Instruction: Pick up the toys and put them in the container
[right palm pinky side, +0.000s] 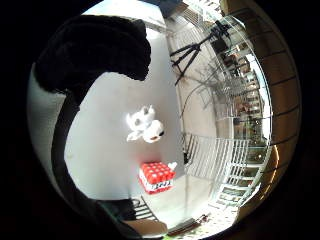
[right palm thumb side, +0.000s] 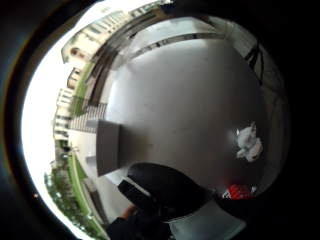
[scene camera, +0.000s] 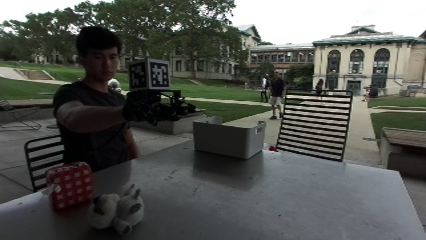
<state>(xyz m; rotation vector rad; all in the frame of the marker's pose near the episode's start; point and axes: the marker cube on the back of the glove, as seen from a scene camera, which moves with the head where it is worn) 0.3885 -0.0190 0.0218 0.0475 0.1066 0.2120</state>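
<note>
we see a wide grey table (scene camera: 266, 195), mostly bare between its edges. the container (scene camera: 228, 137) sits at the far edge. a red block (scene camera: 68, 184) and white plush dog (scene camera: 120, 210) lie touching near the corner. the gloved hand (scene camera: 143, 107) hangs raised above the table; we cannot tell its fingers' state.

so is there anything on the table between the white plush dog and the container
No, that stretch of table is bare in the outside view: the white plush dog sits near the red block, the container at the far edge.

We see the cube toy (scene camera: 68, 184) just beside the plush dog (scene camera: 118, 210) on the table (scene camera: 266, 200), the container (scene camera: 228, 137) well apart at its far edge, a chair (scene camera: 314, 125) behind.
</note>
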